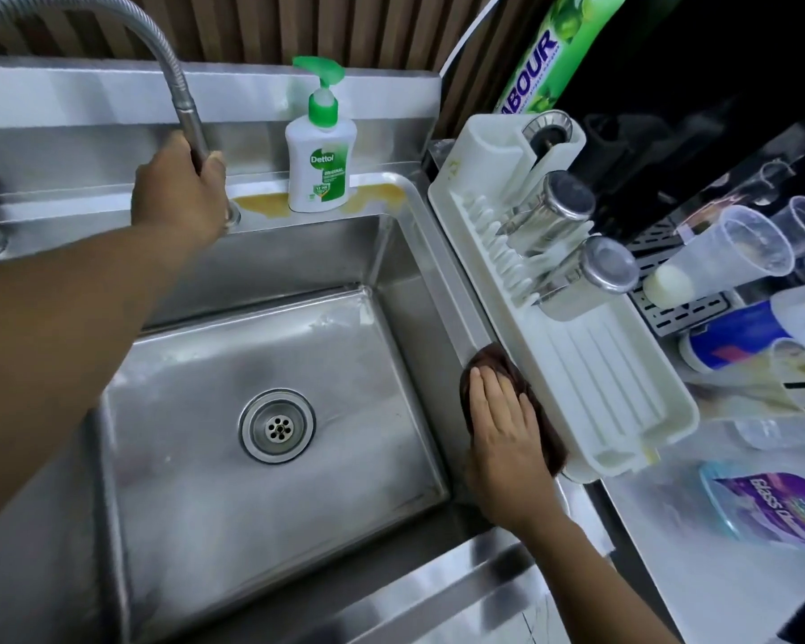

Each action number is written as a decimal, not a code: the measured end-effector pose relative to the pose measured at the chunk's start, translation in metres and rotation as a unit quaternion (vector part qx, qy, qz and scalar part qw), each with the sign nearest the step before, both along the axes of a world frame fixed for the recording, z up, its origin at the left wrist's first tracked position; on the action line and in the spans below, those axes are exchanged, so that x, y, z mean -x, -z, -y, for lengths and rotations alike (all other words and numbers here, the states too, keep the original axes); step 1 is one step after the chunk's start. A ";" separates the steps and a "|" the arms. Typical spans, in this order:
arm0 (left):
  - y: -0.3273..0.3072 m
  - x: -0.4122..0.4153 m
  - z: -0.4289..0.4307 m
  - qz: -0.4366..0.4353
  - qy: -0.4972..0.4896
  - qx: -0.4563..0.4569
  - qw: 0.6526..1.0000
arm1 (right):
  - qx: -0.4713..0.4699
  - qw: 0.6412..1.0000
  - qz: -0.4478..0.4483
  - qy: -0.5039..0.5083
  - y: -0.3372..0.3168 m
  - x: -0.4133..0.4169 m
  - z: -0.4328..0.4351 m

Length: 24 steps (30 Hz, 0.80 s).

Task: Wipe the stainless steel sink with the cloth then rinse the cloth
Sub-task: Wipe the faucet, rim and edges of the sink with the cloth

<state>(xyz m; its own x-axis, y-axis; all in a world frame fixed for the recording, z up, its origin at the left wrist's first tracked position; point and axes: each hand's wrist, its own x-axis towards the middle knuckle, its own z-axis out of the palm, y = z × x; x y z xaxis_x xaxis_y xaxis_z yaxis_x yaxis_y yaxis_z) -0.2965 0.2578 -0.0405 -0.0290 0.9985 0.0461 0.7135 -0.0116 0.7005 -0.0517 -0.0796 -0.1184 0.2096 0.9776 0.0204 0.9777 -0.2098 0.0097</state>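
Both hands are at work over a stainless steel sink (391, 253), seen from above. The left hand (177, 188) reaches to the sink's back ledge and curls its fingers around the lower end of a flexible metal faucet hose (177, 93), which arches up and off toward the left. The right hand (503, 425) lies flat, fingers straight and close together, pressing a dark brown cloth (537, 411) onto the sink's right rim, near its front corner. The cloth lies just beside a white plastic dish rack (596, 364), which stands along that rim.

A round drain strainer (277, 425) sits in the basin floor. On the back ledge, right of the left hand, a white Dettol soap pump bottle (319, 165) with a green top stands upright in a yellowish stain (382, 195). Two steel cups (572, 234) lie tilted in the rack. Beyond the rack are clear plastic cups (735, 251) and a purple-labelled pouch (781, 504); its wording is partly unreadable.
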 end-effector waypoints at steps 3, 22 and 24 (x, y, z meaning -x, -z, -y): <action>0.000 0.000 -0.001 0.005 0.000 0.000 1.000 | 0.001 1.000 0.017 -0.006 0.002 0.000 0.007; 0.005 0.000 -0.002 0.021 -0.014 0.000 1.000 | 0.049 0.990 -0.072 -0.108 -0.006 -0.017 -0.269; 0.006 0.000 -0.001 0.020 -0.015 0.001 1.000 | 0.031 0.991 -0.079 -0.107 -0.004 -0.019 -0.277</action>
